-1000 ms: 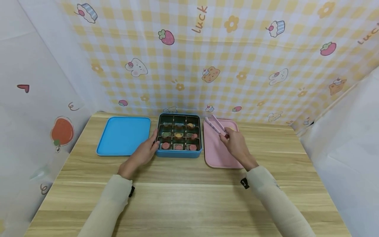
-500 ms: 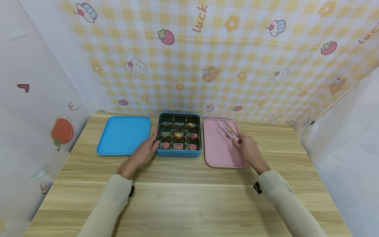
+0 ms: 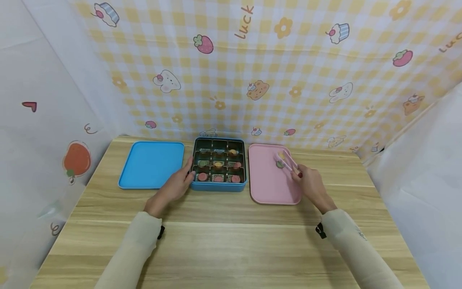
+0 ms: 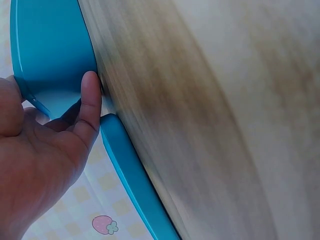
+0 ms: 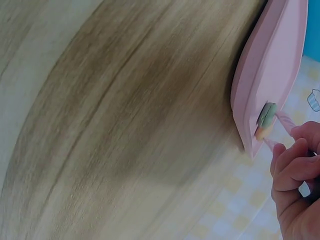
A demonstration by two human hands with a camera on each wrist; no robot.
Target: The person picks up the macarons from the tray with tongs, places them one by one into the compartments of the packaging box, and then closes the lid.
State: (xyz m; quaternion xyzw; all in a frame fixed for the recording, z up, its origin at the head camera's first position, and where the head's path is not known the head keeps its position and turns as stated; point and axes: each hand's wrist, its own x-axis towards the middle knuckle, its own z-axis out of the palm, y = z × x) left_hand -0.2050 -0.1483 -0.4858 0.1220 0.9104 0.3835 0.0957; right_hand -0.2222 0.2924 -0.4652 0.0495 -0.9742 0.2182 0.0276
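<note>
My left hand (image 3: 175, 185) holds the left front corner of a blue tin box (image 3: 218, 187), thumb at the rim and fingers along the side. Inside the box, a divided insert carries small cookie-like rounds, red ones (image 3: 203, 176) in front, with green and yellow ones behind. Pale pink tongs (image 3: 288, 161) are gripped in my right hand (image 3: 313, 185) over the pink tray (image 3: 265, 188). Around a green round piece (image 5: 268, 114) and a yellow-orange one (image 5: 262, 132) on that tray, the tong arms stand apart in the right wrist view.
A flat blue tray or lid (image 3: 153, 164) lies left of the box. The wooden table (image 3: 231, 249) extends in front, and a checked cloth (image 3: 223, 72) hangs directly behind. White sheets flank both sides.
My right hand has drawn the tongs rightward and down, from the tray's far left edge to the pieces at its right. The left hand and box have stayed put.
</note>
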